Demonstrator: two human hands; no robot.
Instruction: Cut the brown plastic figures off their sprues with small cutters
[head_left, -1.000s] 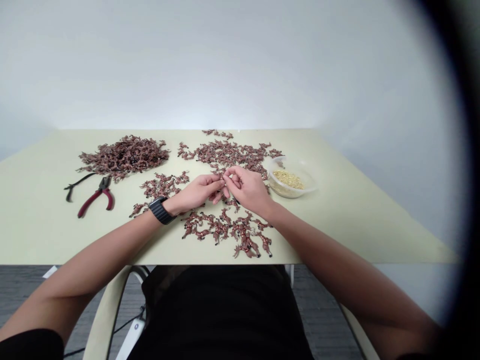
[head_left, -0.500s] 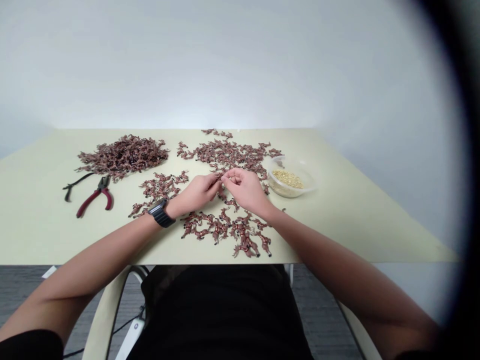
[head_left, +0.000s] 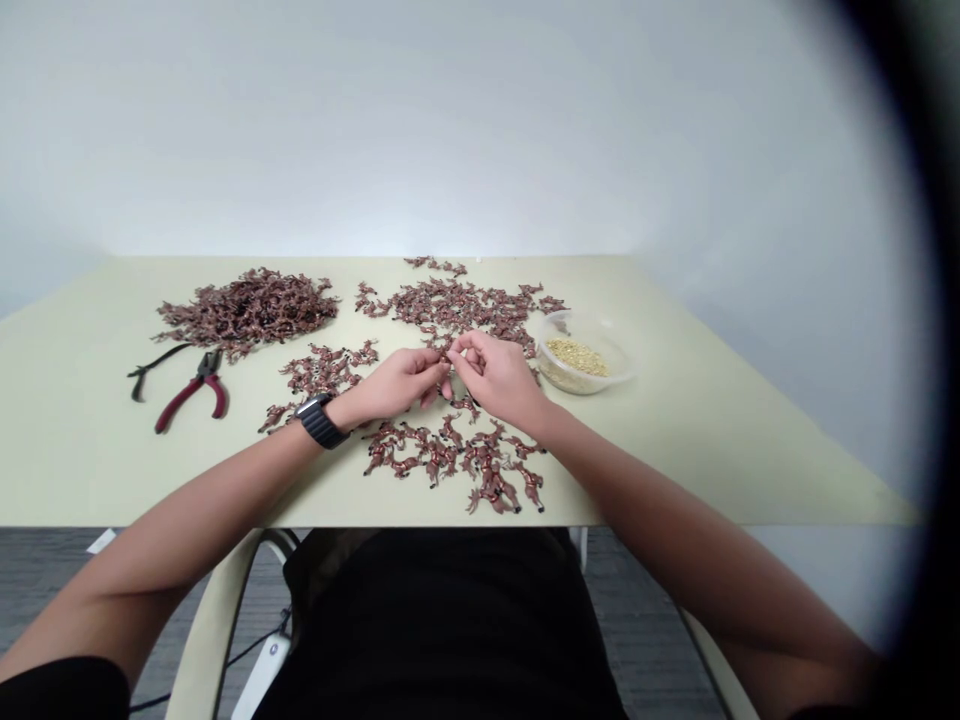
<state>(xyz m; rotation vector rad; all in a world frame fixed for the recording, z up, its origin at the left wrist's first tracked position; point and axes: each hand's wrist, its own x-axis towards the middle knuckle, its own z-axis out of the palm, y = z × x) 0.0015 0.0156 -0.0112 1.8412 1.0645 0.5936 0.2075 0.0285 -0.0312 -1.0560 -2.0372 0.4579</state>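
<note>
My left hand, with a dark watch on its wrist, and my right hand meet above the middle of the table, fingertips pinched together. Between them is a small brown reindeer-like figurine, mostly hidden by the fingers. More of these figurines lie loose in front of my hands. Another scattered group is just beyond them, and a smaller group lies by my left wrist.
A dense heap of brown figurines is at the back left. Near it lie red-handled pliers and a thin black tool-like piece. A clear plastic tub with small gold-coloured pieces stands right of my hands. The pale table's front edge is near my body.
Both hands stay together in nearly the same place. Their fingers have shifted a little around the figurine, and some left fingers now show lower down.
</note>
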